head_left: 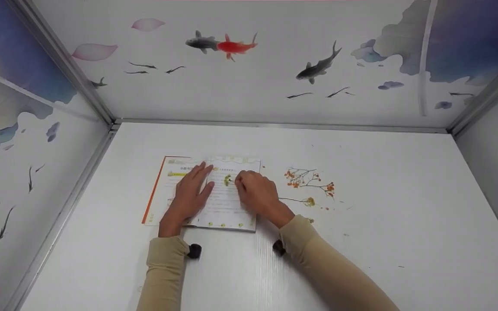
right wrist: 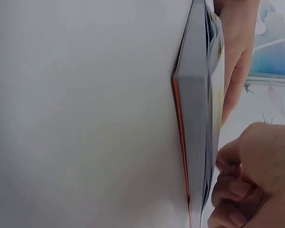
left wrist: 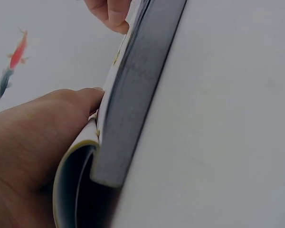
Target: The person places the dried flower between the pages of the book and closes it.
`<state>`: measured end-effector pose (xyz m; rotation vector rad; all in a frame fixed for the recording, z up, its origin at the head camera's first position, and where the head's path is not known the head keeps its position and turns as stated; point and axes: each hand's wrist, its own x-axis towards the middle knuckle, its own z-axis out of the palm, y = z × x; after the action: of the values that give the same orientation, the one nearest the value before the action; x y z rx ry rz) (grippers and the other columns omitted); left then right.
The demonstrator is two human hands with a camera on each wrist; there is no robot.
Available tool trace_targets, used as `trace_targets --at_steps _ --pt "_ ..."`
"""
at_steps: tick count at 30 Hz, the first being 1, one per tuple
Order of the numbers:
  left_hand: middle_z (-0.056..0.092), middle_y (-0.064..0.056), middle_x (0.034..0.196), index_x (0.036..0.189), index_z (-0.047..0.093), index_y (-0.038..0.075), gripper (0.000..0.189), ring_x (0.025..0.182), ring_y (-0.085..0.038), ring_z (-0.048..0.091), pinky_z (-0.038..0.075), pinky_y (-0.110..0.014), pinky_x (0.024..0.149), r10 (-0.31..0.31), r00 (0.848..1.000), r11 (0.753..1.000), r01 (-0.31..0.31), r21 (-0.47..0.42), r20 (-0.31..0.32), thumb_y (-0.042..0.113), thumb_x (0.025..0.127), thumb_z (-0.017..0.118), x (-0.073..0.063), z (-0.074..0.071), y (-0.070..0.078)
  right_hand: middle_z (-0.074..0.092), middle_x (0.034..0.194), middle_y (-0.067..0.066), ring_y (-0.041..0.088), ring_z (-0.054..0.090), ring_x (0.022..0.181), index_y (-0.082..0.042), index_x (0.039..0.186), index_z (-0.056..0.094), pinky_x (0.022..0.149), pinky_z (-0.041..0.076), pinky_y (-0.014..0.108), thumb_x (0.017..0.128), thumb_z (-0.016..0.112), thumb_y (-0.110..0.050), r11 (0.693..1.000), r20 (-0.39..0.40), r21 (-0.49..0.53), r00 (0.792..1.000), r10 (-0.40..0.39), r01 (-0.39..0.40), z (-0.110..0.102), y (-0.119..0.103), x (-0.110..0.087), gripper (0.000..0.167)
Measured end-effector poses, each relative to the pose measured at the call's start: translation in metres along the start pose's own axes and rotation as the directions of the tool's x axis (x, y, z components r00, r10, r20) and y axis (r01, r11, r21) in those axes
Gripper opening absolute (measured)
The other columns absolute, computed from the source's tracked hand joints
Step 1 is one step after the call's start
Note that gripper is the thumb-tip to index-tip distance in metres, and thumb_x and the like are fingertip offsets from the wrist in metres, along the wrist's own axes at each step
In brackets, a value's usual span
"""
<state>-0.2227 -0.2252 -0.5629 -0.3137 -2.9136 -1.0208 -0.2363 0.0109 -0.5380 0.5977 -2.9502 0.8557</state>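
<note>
A thick open book (head_left: 227,218) with an orange cover edge lies on the white table. My left hand (head_left: 190,194) rests on its left page near the fold, fingers straight and pointing away; in the left wrist view that page bends up beside the hand. Over the right page, my right hand (head_left: 257,190) pinches the stem of a small yellow flower sprig (head_left: 227,179), whose head shows left of the fingertips. Curled fingers (right wrist: 232,187) appear close to the page in the right wrist view, where the sprig is hidden.
Right of the book lie a branched sprig with orange flowers (head_left: 309,177) and a yellow flower sprig (head_left: 309,201); another bit of yellow flower shows beside the right sleeve (head_left: 303,235). Small plant scraps dot the table. Printed panels (head_left: 266,86) enclose the back and sides.
</note>
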Motion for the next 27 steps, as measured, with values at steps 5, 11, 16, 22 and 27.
trace_targets --at_steps 5,11,16,22,27 --pt "0.034 -0.012 0.177 0.167 0.044 0.016 0.055 0.166 -0.038 0.028 0.021 -0.068 0.130 -0.008 1.000 1.000 0.008 -0.010 0.011 0.030 0.115 0.054 0.001 -0.002 0.000 0.072 0.115 0.008 0.024 0.069 0.082 -0.012 0.122 0.075 0.067 0.055 0.042 0.113 0.058 -0.021 0.999 -0.044 0.041 0.999 -0.027 0.029 -0.012 0.020 0.003 0.022" --pt "0.034 -0.012 0.177 0.167 0.043 0.015 0.055 0.166 -0.038 0.028 0.021 -0.068 0.131 -0.014 1.000 1.000 0.014 -0.007 0.017 0.029 0.115 0.054 0.001 -0.002 -0.001 0.061 0.152 0.007 0.028 0.075 0.114 -0.011 0.145 0.065 0.085 0.062 0.048 0.111 0.061 -0.021 0.999 -0.021 -0.046 1.000 0.019 -0.020 -0.023 0.042 0.005 0.036" --pt "0.033 -0.011 0.178 0.167 0.043 0.017 0.056 0.166 -0.038 0.027 0.020 -0.068 0.130 -0.031 0.999 1.000 0.031 -0.007 0.018 0.030 0.115 0.054 0.003 0.001 -0.002 0.040 0.175 -0.001 0.027 0.057 0.149 -0.011 0.158 0.057 0.107 0.057 0.049 0.113 0.059 -0.028 0.996 0.084 -0.095 0.996 0.012 -0.004 -0.030 0.048 0.003 0.048" --pt "0.031 -0.010 0.179 0.168 0.042 0.017 0.056 0.167 -0.036 0.024 0.019 -0.065 0.132 -0.040 0.999 0.999 0.040 0.004 0.025 0.032 0.115 0.052 0.003 0.004 -0.001 0.046 0.172 0.001 0.027 0.054 0.152 -0.010 0.160 0.053 0.102 0.058 0.046 0.114 0.055 -0.028 0.988 0.142 -0.146 0.989 -0.030 0.051 -0.034 0.050 0.003 0.049" --pt "0.033 -0.009 0.178 0.167 0.044 0.018 0.055 0.167 -0.035 0.026 0.021 -0.063 0.132 -0.041 0.999 0.999 0.041 0.011 -0.017 0.031 0.115 0.055 0.000 0.006 0.000 0.047 0.171 0.002 0.029 0.061 0.145 -0.011 0.151 0.060 0.097 0.059 0.047 0.113 0.058 -0.030 0.986 0.145 -0.157 0.989 -0.027 0.050 -0.036 0.050 0.005 0.043"
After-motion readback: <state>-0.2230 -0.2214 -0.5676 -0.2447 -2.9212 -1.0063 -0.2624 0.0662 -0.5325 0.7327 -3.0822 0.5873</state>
